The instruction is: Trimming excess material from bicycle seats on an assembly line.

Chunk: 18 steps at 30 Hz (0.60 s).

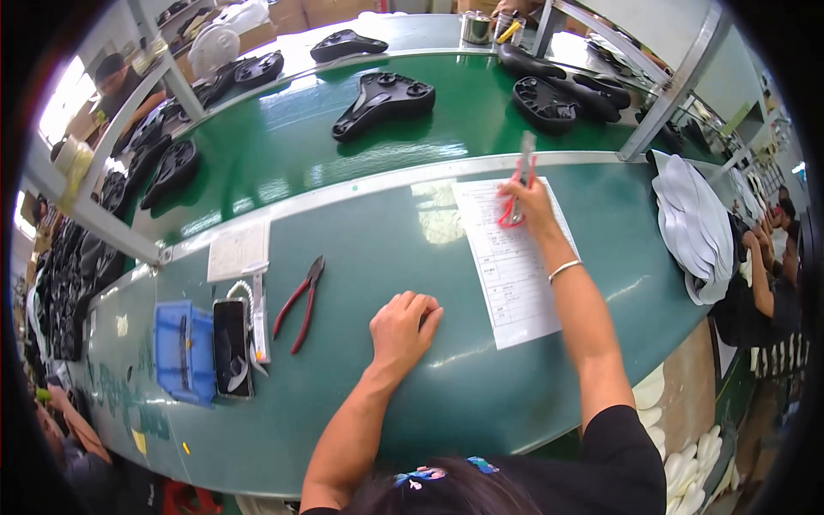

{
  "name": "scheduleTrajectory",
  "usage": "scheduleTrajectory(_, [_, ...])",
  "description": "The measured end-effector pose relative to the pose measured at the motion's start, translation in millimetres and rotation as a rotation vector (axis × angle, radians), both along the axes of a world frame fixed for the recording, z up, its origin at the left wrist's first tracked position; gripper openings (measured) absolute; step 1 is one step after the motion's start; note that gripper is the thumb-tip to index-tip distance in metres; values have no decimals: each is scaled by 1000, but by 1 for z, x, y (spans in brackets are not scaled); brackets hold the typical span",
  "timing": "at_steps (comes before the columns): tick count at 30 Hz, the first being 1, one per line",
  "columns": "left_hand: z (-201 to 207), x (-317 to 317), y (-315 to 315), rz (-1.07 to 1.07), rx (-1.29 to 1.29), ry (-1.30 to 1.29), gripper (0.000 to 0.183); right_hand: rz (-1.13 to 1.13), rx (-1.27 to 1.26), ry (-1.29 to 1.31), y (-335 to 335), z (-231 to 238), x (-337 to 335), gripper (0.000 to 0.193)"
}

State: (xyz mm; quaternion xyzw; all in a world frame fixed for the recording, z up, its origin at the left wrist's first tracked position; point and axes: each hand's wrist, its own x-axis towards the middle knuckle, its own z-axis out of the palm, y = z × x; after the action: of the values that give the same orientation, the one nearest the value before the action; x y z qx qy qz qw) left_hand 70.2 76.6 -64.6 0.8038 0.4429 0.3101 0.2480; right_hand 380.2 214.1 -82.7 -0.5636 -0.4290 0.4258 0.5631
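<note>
My right hand [534,204] is closed around a pair of red-handled scissors [512,215] over the upper part of a printed paper sheet [521,287]. Their grey, slightly blurred tip points away from me, past the table's far rail. On the green tabletop [455,386], left of the sheet, rests my left hand [403,330], its fingers curled in a loose fist and nothing visible in them. Farther left lie red-handled cutting pliers [302,302], with their jaws pointing away from me.
A blue plastic bin [184,352], a dark phone [232,343] and a small paper [239,251] are at the left. Beyond the rail, black bicycle saddles [384,103] sit on a green conveyor belt [283,142]. Stacked white pieces [695,227] hang over the right edge. Other people work on both sides.
</note>
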Motion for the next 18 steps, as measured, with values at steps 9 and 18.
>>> scheduleTrajectory(9, [-2,-5,14,99,-100,-199,11,-446,110,-259,120,-12,136,54])
scheduleTrajectory(18, [6,2,16,155,-185,-308,15,-636,348,-229,109,-17,122,34])
